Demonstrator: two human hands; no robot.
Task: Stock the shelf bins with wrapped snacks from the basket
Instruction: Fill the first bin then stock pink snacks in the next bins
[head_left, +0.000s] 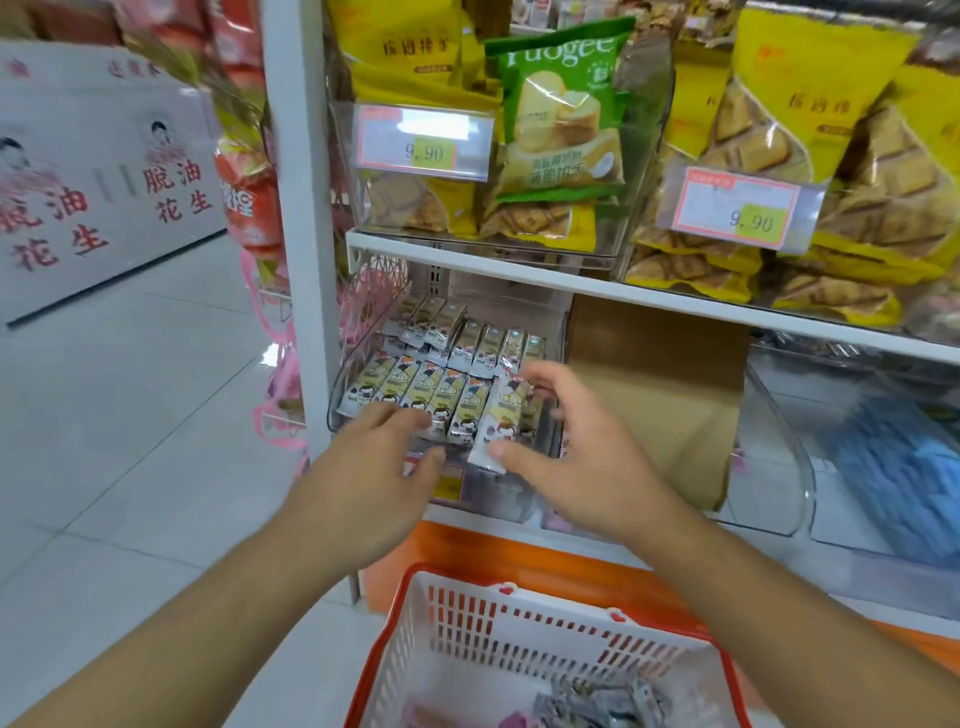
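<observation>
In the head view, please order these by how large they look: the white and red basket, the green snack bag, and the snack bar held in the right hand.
Largest to smallest:
1. basket, though it is nearest and cut off
2. green snack bag
3. snack bar

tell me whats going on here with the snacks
A person is stocking a clear shelf bin with wrapped snack bars. The right hand pinches one bar over the front row, while the left hand rests on the bars already lined up. A red and white basket below holds a few more wrapped snacks.
</observation>
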